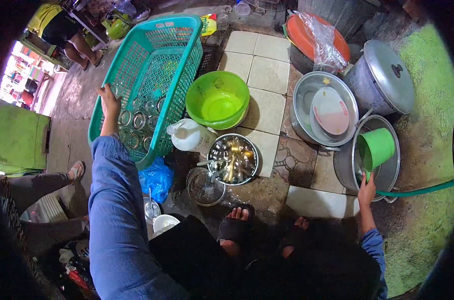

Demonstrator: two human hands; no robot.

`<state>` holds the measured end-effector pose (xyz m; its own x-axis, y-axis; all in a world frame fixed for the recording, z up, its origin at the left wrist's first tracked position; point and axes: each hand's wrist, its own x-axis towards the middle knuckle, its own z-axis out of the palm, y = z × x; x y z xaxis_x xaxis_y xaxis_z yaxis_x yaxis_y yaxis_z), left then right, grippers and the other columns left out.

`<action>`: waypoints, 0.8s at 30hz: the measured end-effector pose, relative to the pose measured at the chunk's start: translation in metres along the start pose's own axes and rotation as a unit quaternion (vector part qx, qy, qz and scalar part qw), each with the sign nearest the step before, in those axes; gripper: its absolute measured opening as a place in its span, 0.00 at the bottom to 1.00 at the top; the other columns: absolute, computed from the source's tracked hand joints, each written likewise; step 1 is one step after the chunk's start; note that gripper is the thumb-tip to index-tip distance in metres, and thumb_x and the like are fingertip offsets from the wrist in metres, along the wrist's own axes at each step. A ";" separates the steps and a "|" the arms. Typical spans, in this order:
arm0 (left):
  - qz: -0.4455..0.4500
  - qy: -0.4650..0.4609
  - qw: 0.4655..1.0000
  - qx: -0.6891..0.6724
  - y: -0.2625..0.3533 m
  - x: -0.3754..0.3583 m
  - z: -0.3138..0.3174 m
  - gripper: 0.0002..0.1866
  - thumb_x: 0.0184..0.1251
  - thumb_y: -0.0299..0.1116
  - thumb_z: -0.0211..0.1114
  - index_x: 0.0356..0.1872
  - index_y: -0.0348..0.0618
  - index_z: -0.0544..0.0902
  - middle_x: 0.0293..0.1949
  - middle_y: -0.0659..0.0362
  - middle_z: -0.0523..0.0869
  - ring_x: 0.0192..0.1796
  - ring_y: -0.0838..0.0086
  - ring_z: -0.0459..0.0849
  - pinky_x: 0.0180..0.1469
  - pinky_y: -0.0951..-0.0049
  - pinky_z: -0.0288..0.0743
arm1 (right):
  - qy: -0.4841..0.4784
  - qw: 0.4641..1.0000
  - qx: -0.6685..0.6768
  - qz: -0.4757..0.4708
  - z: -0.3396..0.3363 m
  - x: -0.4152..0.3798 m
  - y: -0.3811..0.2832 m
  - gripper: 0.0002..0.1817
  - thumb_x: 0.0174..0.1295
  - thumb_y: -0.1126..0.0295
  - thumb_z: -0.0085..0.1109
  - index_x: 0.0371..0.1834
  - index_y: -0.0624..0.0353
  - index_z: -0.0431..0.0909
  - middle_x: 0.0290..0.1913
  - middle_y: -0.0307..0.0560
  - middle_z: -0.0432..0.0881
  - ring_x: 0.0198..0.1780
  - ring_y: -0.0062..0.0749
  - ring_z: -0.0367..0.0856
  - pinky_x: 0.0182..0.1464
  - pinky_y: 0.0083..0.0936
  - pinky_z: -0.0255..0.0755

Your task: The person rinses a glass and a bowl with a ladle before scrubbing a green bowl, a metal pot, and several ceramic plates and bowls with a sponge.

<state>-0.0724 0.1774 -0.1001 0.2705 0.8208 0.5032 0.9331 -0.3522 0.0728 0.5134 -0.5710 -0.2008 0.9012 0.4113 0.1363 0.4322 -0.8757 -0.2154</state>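
Note:
At the left, my left hand (110, 106) is over the side of a teal plastic basket (174, 95), its fingers closed on what looks like a clear drinking glass (118, 90). Several upturned glass jars or cups (139, 120) lie in the basket's near end. On the right, my right hand (367, 191) grips the handle of a green water dipper (377, 148). The dipper is tilted inside a large metal pot (343, 165), whose contents are mostly hidden.
Between my hands stand a lime-green basin (196, 111), a white jug (188, 136), a bowl of cutlery (233, 159) and a clear round container (206, 187). Beyond are a metal basin (303, 95), a lidded pot (364, 82) and an orange lid (307, 37). A green hose (422, 188) reaches the pot. People stand at left.

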 end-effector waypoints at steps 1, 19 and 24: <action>-0.029 -0.017 0.999 0.024 0.002 0.000 0.002 0.35 0.49 0.33 0.75 0.59 0.49 0.67 0.55 0.47 0.71 0.56 0.48 0.76 0.53 0.52 0.74 | -0.001 1.000 -0.003 0.002 0.000 0.000 0.001 0.30 0.70 0.47 0.46 0.61 0.63 0.72 0.41 0.68 0.82 0.43 0.65 0.79 0.42 0.51 0.70; -0.029 -0.262 0.952 0.156 -0.063 0.019 0.076 0.37 0.51 0.40 0.76 0.63 0.60 0.67 0.60 0.51 0.76 0.62 0.49 0.74 0.57 0.43 0.67 | -0.014 0.999 -0.010 0.040 -0.004 -0.001 -0.006 0.29 0.71 0.48 0.46 0.64 0.61 0.70 0.47 0.68 0.81 0.49 0.66 0.78 0.47 0.50 0.69; -0.022 -0.414 0.908 -0.069 -0.181 0.038 0.194 0.36 0.59 0.33 0.67 0.69 0.56 0.62 0.60 0.45 0.77 0.58 0.48 0.79 0.54 0.48 0.74 | -0.009 0.999 -0.024 0.020 -0.004 0.000 -0.006 0.29 0.71 0.48 0.45 0.62 0.61 0.70 0.45 0.67 0.82 0.47 0.65 0.78 0.46 0.50 0.70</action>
<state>-0.1846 0.3593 -0.2608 0.3728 0.8721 -0.3171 0.9241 -0.3178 0.2123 0.5103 -0.5671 -0.1956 0.9185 0.3793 0.1116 0.3939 -0.9025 -0.1745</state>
